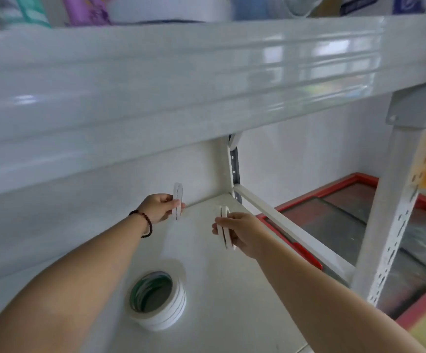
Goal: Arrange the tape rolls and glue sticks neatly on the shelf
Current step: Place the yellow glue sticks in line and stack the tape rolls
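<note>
Now both hands are inside the shelf (207, 289), reaching toward its back wall, and each one holds thin white tape rolls on edge. The left hand (157, 207) pinches what looks like two rolls (177, 201) near the back wall, low over the shelf board; I cannot tell if they touch the board already. The right hand (242, 231) grips a similar pair (224, 225) a little nearer and to the right, held above the board. A stack of tape rolls (157, 299) lies flat nearer to the front, apart from both hands. No glue sticks are visible.

I judge the step is the placing of rolls at the back. The next move asks to set them down so they do not roll away, probably side by side or lying flat.
</note>
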